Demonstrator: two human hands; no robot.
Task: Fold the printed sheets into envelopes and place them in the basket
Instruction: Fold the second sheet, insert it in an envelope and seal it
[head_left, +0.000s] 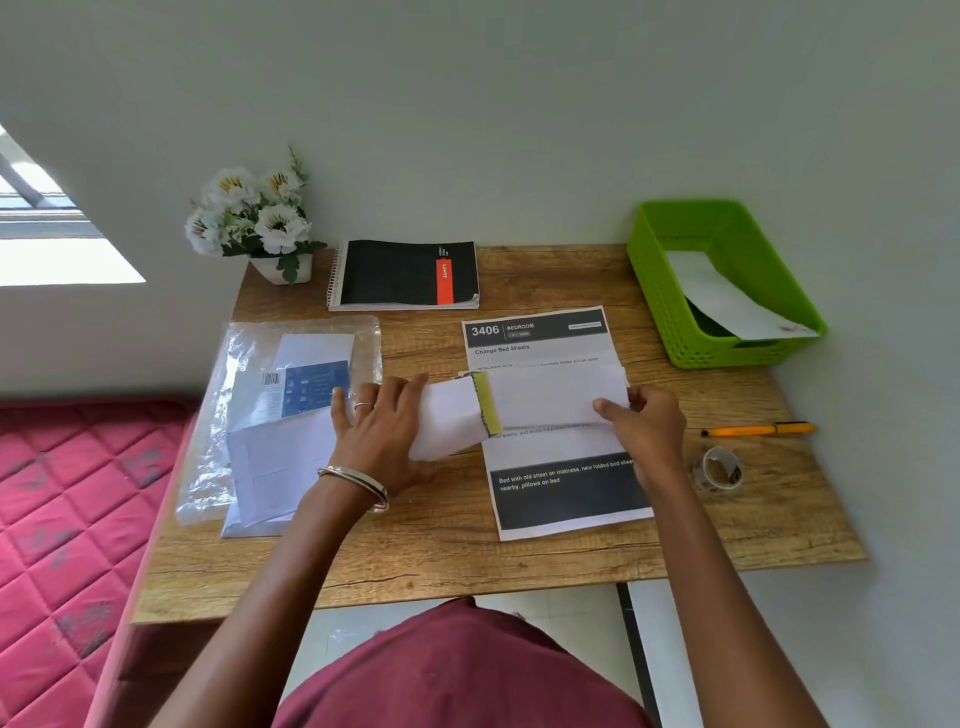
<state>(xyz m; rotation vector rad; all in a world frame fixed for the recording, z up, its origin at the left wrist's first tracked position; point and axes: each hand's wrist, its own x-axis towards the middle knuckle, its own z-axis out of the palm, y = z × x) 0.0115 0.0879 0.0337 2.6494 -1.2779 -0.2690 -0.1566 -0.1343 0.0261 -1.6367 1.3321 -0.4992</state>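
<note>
My left hand (382, 431) grips a white envelope (452, 418) whose open end shows a yellow-green strip. My right hand (641, 423) pinches the right end of a folded white sheet (556, 397) that sticks partway into that envelope. Both are held just above a printed sheet (563, 483) headed "3406 BEDROOM", lying flat on the wooden desk (447, 551). A green plastic basket (727, 231) stands at the back right of the desk with one white envelope (727, 301) lying slanted inside it.
A clear plastic pack of envelopes (283, 415) lies left of my hands. A black spiral notebook (408, 274) and a pot of white flowers (254, 218) stand at the back. An orange pen (758, 430) and a tape roll (719, 470) lie right. A pink mattress (67, 519) is left.
</note>
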